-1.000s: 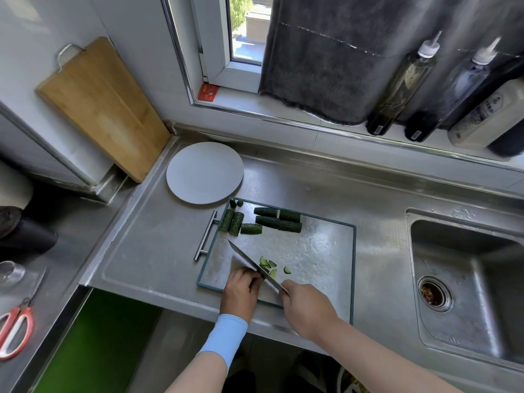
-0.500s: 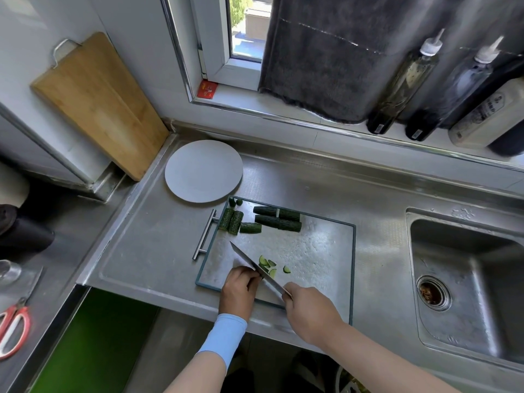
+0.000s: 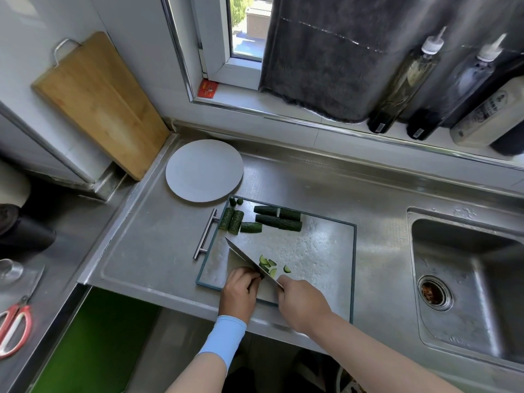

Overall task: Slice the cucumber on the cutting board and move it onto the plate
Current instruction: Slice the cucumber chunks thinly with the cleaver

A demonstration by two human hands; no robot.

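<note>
While the right hand (image 3: 303,304) grips the knife (image 3: 246,259), slicing by the near edge of the cutting board (image 3: 326,251), the left hand (image 3: 241,290) curls beside it over something I cannot make out, and the longer cucumber pieces (image 3: 279,219) at the far-left corner likely need cutting next.

A wooden board (image 3: 99,106) leans on the wall at the table's (image 3: 147,251) far left corner. A sink (image 3: 465,321) with a drain (image 3: 435,292) sits at the right. On the windowsill are three bottles (image 3: 405,80), a dark towel (image 3: 326,61) and a red card (image 3: 208,89). Red-handled scissors (image 3: 14,327) lie lower left.
</note>
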